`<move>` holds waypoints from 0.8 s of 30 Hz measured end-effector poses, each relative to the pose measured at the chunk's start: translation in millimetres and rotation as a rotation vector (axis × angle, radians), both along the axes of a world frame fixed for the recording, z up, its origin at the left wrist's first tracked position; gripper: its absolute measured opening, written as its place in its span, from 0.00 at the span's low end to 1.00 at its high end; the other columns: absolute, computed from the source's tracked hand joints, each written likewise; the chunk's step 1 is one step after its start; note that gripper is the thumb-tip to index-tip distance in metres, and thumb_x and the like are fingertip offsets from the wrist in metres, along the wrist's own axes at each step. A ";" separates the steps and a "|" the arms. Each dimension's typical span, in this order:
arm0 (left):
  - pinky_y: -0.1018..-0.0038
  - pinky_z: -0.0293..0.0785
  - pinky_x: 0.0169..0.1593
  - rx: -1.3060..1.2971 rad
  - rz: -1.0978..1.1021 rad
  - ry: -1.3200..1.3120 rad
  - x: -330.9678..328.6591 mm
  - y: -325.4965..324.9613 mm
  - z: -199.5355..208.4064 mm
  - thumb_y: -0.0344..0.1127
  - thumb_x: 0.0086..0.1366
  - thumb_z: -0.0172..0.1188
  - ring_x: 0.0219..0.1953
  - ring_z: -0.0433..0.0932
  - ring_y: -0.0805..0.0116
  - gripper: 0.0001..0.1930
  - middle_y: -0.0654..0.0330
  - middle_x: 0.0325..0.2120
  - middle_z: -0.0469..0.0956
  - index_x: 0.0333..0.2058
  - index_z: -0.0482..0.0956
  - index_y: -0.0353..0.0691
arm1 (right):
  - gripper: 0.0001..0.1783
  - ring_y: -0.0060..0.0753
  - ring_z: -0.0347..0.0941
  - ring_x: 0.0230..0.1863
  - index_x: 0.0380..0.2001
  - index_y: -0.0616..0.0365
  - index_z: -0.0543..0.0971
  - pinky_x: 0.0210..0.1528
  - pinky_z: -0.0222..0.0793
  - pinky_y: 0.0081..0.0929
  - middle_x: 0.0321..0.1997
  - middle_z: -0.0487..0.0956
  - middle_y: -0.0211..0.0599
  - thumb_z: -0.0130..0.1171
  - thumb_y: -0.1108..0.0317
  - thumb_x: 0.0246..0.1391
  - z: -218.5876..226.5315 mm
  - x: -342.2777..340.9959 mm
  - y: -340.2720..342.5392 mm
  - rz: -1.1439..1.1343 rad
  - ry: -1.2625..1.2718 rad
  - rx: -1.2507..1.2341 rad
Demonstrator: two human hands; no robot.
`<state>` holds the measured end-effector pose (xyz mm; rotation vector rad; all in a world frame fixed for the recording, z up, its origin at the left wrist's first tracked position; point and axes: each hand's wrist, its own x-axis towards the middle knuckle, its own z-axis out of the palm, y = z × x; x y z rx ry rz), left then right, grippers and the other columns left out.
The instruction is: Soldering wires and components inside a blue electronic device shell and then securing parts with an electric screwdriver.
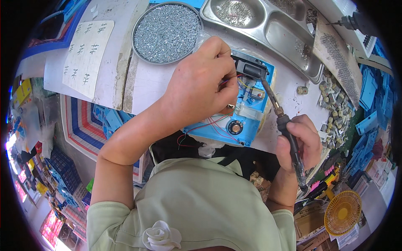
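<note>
My right hand (305,144) grips a soldering iron (273,99) with a dark handle. Its tip reaches the end of a black battery compartment (251,70) in a light-blue plastic housing (250,133). Over the left part of that housing is my left hand (203,81), its thumb and fingers pinched together by the compartment. Thin red and blue wires show at those fingertips, though the hand hides part of them. Also inside the housing are a small motor (256,93) and a round speaker (235,127). Loose red wires trail over the near left edge.
A round metal tray (133,39) of small screws stands behind my left hand. Farther right is a steel compartment tray (278,35) with small metal parts. Small motors (333,102) lie heaped at the right, near blue plastic pieces (366,125). A yellow fan (342,212) sits lower right.
</note>
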<state>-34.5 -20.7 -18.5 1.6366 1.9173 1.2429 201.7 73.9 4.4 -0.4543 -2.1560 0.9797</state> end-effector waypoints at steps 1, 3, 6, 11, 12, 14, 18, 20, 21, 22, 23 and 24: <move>0.72 0.73 0.33 0.000 0.001 -0.003 0.3 -0.1 -0.3 0.24 0.53 0.66 0.29 0.74 0.62 0.05 0.57 0.32 0.71 0.26 0.77 0.35 | 0.19 0.34 0.70 0.21 0.45 0.60 0.78 0.24 0.63 0.27 0.22 0.76 0.38 0.72 0.69 0.51 0.0 1.6 -0.4 -0.010 0.004 -0.032; 0.72 0.73 0.33 0.016 0.002 0.019 0.0 0.4 -0.6 0.24 0.52 0.66 0.29 0.74 0.62 0.05 0.57 0.32 0.71 0.26 0.77 0.35 | 0.21 0.33 0.71 0.23 0.47 0.60 0.78 0.25 0.64 0.26 0.24 0.76 0.38 0.73 0.67 0.52 -0.3 4.1 -0.8 -0.031 0.000 -0.093; 0.72 0.73 0.33 0.024 0.007 0.028 0.1 0.5 -0.4 0.24 0.52 0.65 0.29 0.74 0.62 0.05 0.57 0.32 0.71 0.26 0.77 0.34 | 0.24 0.32 0.72 0.25 0.50 0.61 0.78 0.27 0.65 0.25 0.25 0.77 0.38 0.74 0.66 0.52 -1.8 4.8 -0.8 -0.053 0.001 -0.171; 0.71 0.73 0.33 0.021 0.014 0.022 1.3 0.8 -0.1 0.23 0.51 0.66 0.29 0.74 0.62 0.05 0.57 0.31 0.71 0.25 0.77 0.34 | 0.26 0.29 0.74 0.28 0.52 0.62 0.78 0.30 0.67 0.22 0.29 0.79 0.39 0.74 0.74 0.49 -4.2 -10.1 4.9 -0.096 0.024 -0.095; 0.71 0.73 0.33 0.015 0.016 0.019 1.5 0.5 0.2 0.24 0.51 0.66 0.29 0.74 0.62 0.05 0.57 0.31 0.71 0.25 0.77 0.34 | 0.26 0.28 0.74 0.29 0.52 0.62 0.78 0.31 0.68 0.22 0.30 0.79 0.39 0.73 0.76 0.48 -3.3 -12.6 5.1 -0.117 0.015 -0.074; 0.71 0.73 0.33 0.015 0.017 0.026 1.5 0.5 0.1 0.24 0.50 0.66 0.29 0.74 0.62 0.05 0.57 0.31 0.71 0.25 0.78 0.34 | 0.26 0.26 0.76 0.31 0.52 0.62 0.78 0.34 0.71 0.20 0.33 0.81 0.40 0.72 0.80 0.47 0.5 -18.6 3.0 -0.185 -0.019 -0.073; 0.70 0.74 0.34 0.009 0.013 0.040 2.1 0.0 -0.5 0.25 0.50 0.67 0.30 0.75 0.61 0.06 0.57 0.32 0.70 0.26 0.78 0.35 | 0.26 0.22 0.79 0.37 0.53 0.61 0.79 0.41 0.75 0.19 0.42 0.84 0.39 0.72 0.80 0.49 2.0 -39.3 5.5 -0.253 -0.071 -0.109; 0.69 0.74 0.34 -0.002 0.006 0.039 2.0 -0.3 0.4 0.25 0.49 0.68 0.30 0.75 0.60 0.06 0.57 0.32 0.71 0.26 0.78 0.35 | 0.27 0.28 0.80 0.37 0.52 0.59 0.80 0.43 0.76 0.24 0.43 0.84 0.39 0.72 0.81 0.46 -0.6 -52.8 8.3 -0.224 -0.076 -0.098; 0.69 0.74 0.34 -0.003 0.001 0.041 1.5 -0.1 1.5 0.25 0.49 0.68 0.30 0.75 0.60 0.06 0.56 0.32 0.71 0.26 0.78 0.35 | 0.27 0.30 0.80 0.38 0.51 0.58 0.80 0.44 0.76 0.25 0.43 0.84 0.40 0.72 0.82 0.45 -3.6 -59.1 9.7 -0.210 -0.083 -0.068; 0.69 0.74 0.34 -0.004 -0.004 0.044 1.1 0.3 2.2 0.25 0.49 0.68 0.30 0.75 0.60 0.07 0.56 0.32 0.71 0.25 0.78 0.35 | 0.28 0.34 0.79 0.38 0.51 0.58 0.81 0.44 0.75 0.27 0.42 0.83 0.40 0.72 0.82 0.43 -6.5 -64.4 11.4 -0.185 -0.076 -0.026; 0.67 0.75 0.34 0.003 -0.008 0.046 0.4 0.3 1.9 0.25 0.49 0.67 0.30 0.75 0.58 0.06 0.56 0.33 0.71 0.25 0.78 0.34 | 0.29 0.37 0.78 0.38 0.50 0.57 0.81 0.44 0.75 0.30 0.41 0.83 0.39 0.72 0.83 0.40 -10.1 -70.3 13.0 -0.157 -0.067 0.016; 0.65 0.76 0.34 0.010 -0.013 0.048 -0.5 0.5 1.5 0.26 0.50 0.67 0.30 0.76 0.56 0.06 0.55 0.33 0.72 0.25 0.77 0.34 | 0.30 0.41 0.78 0.38 0.49 0.56 0.81 0.43 0.75 0.32 0.40 0.82 0.39 0.72 0.84 0.38 -13.6 -75.8 14.4 -0.130 -0.057 0.057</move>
